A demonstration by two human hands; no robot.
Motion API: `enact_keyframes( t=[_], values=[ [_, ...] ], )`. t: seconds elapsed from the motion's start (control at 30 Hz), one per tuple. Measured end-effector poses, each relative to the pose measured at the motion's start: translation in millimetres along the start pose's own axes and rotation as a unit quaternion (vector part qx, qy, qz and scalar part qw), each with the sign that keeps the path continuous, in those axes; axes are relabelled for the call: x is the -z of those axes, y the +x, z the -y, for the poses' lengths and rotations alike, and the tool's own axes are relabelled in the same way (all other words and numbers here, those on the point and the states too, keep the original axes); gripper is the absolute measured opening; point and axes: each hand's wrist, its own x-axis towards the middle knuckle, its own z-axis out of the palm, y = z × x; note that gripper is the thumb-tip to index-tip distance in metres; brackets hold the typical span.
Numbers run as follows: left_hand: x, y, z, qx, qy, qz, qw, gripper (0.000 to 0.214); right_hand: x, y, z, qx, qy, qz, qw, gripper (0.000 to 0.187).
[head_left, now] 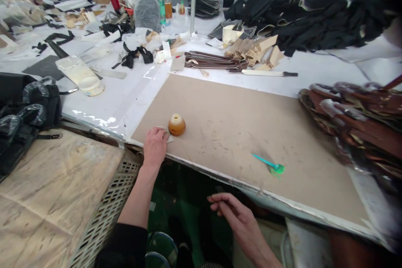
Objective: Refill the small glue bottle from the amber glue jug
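My left hand (155, 145) is at the near left edge of the brown work board (226, 113), its fingers curled down on a small pale scrap (170, 138) that looks like cloth or paper. Just beyond those fingertips stands a round, squat bottle (176, 125) of amber liquid with a pale top. My right hand (235, 217) hangs in front of the table edge, fingers loosely bent and apart from the thumb, with nothing visible in it. To its upper right, a turquoise stick (264, 160) with a green blob (278, 169) at its end lies on the board.
Brown leather bags (361, 121) are piled at the right, black bags (28, 113) at the left. Behind the board lie dark brown strips (213, 60) and a long blade-like tool (266, 73). A metal pole (193, 0) rises beyond. A plastic crate (106, 209) stands below left.
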Motion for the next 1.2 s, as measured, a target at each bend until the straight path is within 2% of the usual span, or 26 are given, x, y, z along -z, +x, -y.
enact_keyframes(
  t=[0.2, 0.4, 0.6, 0.8, 0.93, 1.03, 1.13, 1.2],
  values=[
    [-6.7, -27.2, -29.5, -0.005, 0.000, 0.007, 1.000, 0.018, 1.7, 10.9, 5.7, 0.014, 0.002, -0.012, 1.000, 0.033],
    [-15.3, -48.1, -61.9, -0.043, -0.030, 0.061, 0.997, 0.035, 7.9, 3.6, -0.5, 0.003, 0.013, -0.019, 1.000, 0.032],
    [-9.5, -64.5, -72.6, -0.080, -0.094, 0.112, 0.986, 0.039, 14.3, -2.1, -2.5, -0.004, 0.028, -0.030, 0.999, 0.030],
    [-5.8, -94.1, -76.7, -0.086, -0.172, 0.125, 0.973, 0.038, 4.1, -5.6, 2.8, -0.004, 0.019, -0.027, 0.999, 0.030],
    [-18.4, -127.2, -75.2, -0.035, -0.249, 0.091, 0.964, 0.037, -2.7, -8.5, 1.0, -0.005, 0.010, -0.027, 1.000, 0.030],
    [-36.7, -154.5, -69.7, 0.039, -0.319, 0.068, 0.945, 0.034, -3.9, -12.5, -7.8, -0.016, 0.005, -0.034, 0.999, 0.031],
    [-57.5, -180.1, -60.6, 0.163, -0.391, 0.035, 0.905, 0.022, -4.1, -17.6, -19.8, -0.036, 0.001, -0.038, 0.999, 0.032],
    [-68.8, -193.8, -55.3, 0.268, -0.433, 0.003, 0.861, 0.014, -4.8, -21.2, -28.0, -0.049, 0.003, -0.036, 0.998, 0.032]
  ],
)
